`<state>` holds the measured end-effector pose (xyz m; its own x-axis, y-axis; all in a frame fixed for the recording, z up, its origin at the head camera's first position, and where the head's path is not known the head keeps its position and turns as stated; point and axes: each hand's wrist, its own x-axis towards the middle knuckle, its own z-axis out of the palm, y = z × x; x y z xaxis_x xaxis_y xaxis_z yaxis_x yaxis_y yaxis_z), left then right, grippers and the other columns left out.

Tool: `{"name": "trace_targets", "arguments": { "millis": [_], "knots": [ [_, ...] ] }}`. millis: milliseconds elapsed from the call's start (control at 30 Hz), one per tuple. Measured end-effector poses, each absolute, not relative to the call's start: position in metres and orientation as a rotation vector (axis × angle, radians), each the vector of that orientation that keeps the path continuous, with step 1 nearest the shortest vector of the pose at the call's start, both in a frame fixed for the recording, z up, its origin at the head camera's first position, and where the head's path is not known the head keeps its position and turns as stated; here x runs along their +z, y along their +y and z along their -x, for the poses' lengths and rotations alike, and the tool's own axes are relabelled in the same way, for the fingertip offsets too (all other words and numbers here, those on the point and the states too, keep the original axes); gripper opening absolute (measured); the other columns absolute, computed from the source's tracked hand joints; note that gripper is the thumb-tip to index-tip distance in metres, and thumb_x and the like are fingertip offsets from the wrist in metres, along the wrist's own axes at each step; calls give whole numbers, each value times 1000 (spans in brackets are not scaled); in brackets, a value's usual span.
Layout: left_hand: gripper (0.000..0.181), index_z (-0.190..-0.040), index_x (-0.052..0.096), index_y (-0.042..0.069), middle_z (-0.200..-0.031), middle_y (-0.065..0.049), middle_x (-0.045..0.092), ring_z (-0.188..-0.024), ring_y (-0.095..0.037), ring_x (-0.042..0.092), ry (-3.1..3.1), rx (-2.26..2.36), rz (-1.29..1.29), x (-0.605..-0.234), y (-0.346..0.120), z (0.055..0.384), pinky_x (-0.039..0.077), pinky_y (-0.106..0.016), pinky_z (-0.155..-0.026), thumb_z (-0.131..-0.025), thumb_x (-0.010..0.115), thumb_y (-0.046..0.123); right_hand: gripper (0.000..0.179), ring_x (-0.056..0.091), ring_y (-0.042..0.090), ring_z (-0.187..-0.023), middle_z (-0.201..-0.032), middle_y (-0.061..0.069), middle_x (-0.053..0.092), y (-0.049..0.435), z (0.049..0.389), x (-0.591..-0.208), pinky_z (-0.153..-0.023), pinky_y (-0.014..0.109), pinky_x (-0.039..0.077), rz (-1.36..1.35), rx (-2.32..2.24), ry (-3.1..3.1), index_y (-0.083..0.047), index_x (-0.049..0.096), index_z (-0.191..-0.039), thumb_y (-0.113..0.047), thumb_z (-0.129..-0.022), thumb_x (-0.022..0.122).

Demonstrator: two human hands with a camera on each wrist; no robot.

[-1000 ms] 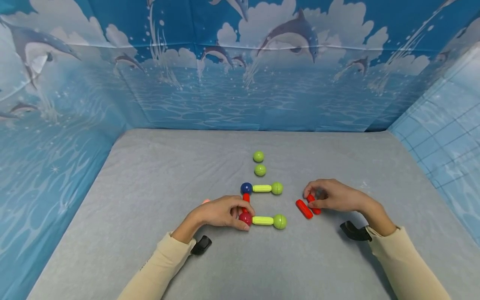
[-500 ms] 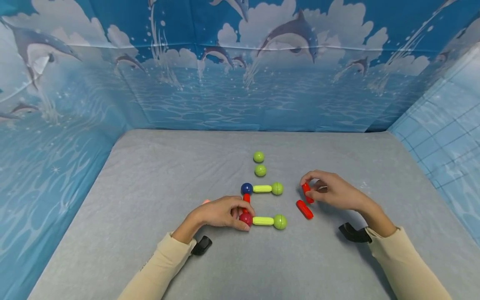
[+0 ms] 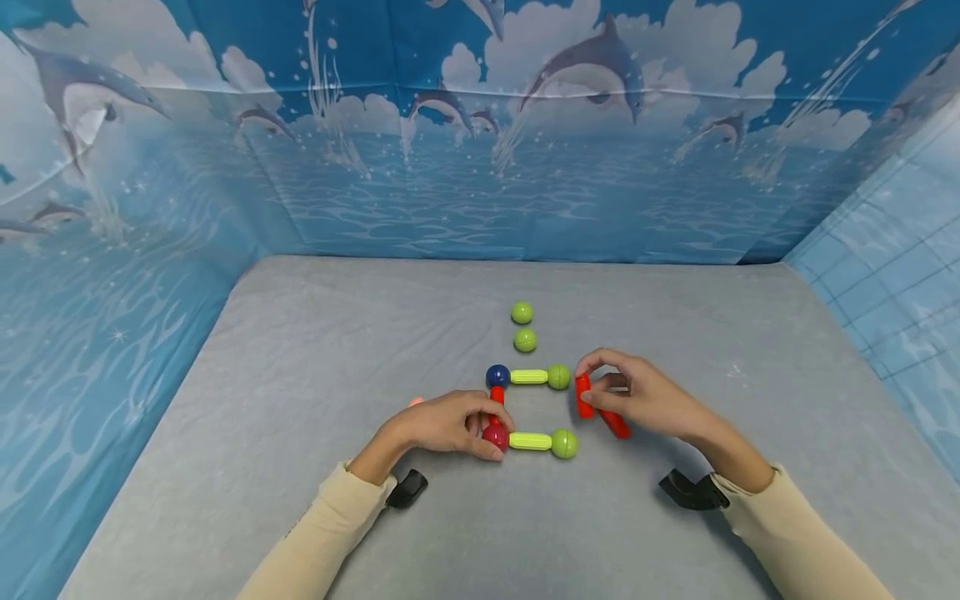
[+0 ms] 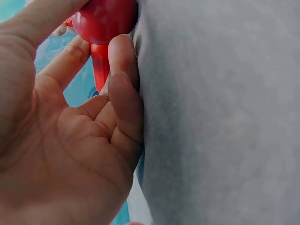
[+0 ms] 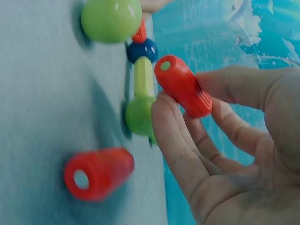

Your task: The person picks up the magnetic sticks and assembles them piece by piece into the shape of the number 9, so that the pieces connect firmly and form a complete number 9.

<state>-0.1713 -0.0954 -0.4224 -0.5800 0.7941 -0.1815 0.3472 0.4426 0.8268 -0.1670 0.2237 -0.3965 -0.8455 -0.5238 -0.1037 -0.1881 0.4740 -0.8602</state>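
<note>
On the table lies a joined toy frame of rods and balls. A red rod (image 3: pixel 497 394) links a blue ball (image 3: pixel 497 377) to a red ball (image 3: pixel 495 437). Yellow-green rods (image 3: pixel 529 377) run right from both, each ending in a green ball (image 3: pixel 564 443). My left hand (image 3: pixel 450 423) holds the red ball (image 4: pixel 105 21) between thumb and fingers. Right of the frame, my right hand (image 3: pixel 637 398) pinches a loose red toy rod (image 5: pixel 183 86) above the table, near the two green end balls. A second loose red rod (image 3: pixel 617 423) lies under that hand.
Two loose green balls (image 3: pixel 522 312) sit behind the frame, one behind the other. A small pinkish piece (image 3: pixel 416 401) shows past my left hand, mostly hidden. Dolphin-print cloth (image 3: pixel 450 183) hangs behind the grey table (image 3: pixel 337 317) and at its sides.
My right hand has lifted one red rod from beside the other and carried it left toward the frame, turning it more upright in view. My left hand stays on the red ball.
</note>
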Motion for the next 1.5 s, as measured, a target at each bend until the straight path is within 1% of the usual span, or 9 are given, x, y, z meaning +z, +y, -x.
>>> {"name": "trace_targets", "arguments": {
  "millis": [133, 300, 500, 700, 833, 967, 1133, 1267, 1500],
  "knots": [
    [30, -114, 71, 19, -94, 2, 59, -72, -8, 54, 2132, 1031, -945, -422, -95, 172, 44, -21, -66, -87, 80, 25, 32, 69, 23, -105, -126, 18, 60, 216, 164, -399, -80, 38, 56, 524, -1346, 2350, -4, 55, -124, -17, -97, 67],
    [29, -114, 70, 21, -93, 4, 59, -71, -7, 54, 2136, 1024, -938, -424, -95, 172, 44, -21, -66, -87, 80, 25, 32, 69, 23, -106, -129, 17, 59, 209, 162, -404, -82, 38, 56, 496, -1364, 2347, -3, 55, -125, -14, -97, 66],
    [29, -113, 71, 22, -92, 4, 58, -69, -6, 54, 2142, 1027, -935, -425, -94, 171, 44, -21, -64, -87, 80, 25, 30, 70, 23, -102, -125, 17, 61, 204, 160, -409, -74, 32, 53, 528, -1350, 2344, -3, 56, -124, -13, -97, 66],
    [29, -113, 71, 22, -92, 4, 58, -69, -7, 54, 2149, 1017, -936, -424, -93, 171, 44, -21, -64, -86, 81, 25, 31, 70, 20, -96, -123, 17, 61, 201, 158, -414, -76, 29, 54, 571, -1349, 2372, -2, 56, -126, -11, -97, 66],
    [29, -113, 71, 22, -93, 4, 58, -69, -7, 54, 2149, 1012, -946, -423, -92, 172, 44, -21, -64, -86, 81, 25, 37, 68, 20, -93, -122, 17, 59, 201, 156, -415, -69, 29, 54, 563, -1332, 2434, -2, 51, -131, -10, -98, 64],
    [29, -114, 71, 23, -94, 5, 59, -69, -7, 54, 2152, 1007, -948, -424, -93, 172, 44, -21, -64, -87, 80, 26, 44, 69, 19, -90, -118, 17, 62, 198, 156, -415, -64, 30, 52, 526, -1295, 2502, -4, 46, -135, -14, -97, 66],
    [28, -113, 70, 24, -93, 5, 59, -69, -8, 54, 2157, 1002, -952, -424, -93, 172, 44, -21, -64, -87, 80, 26, 54, 69, 16, -81, -112, 14, 66, 195, 157, -415, -62, 30, 51, 470, -1228, 2572, -3, 43, -141, -20, -96, 68],
    [28, -113, 70, 25, -94, 6, 59, -70, -8, 55, 2155, 1003, -944, -424, -94, 172, 44, -21, -64, -87, 80, 26, 63, 67, 16, -77, -107, 11, 66, 193, 158, -415, -60, 29, 50, 440, -1174, 2598, 0, 40, -147, -22, -95, 69],
    [28, -113, 71, 21, -94, 3, 59, -69, -9, 54, 2132, 1019, -952, -422, -94, 171, 44, -22, -63, -87, 80, 25, 65, 66, 16, -73, -101, 10, 62, 191, 162, -414, -59, 29, 49, 421, -1143, 2556, 0, 40, -146, -20, -93, 72]
  ]
}}
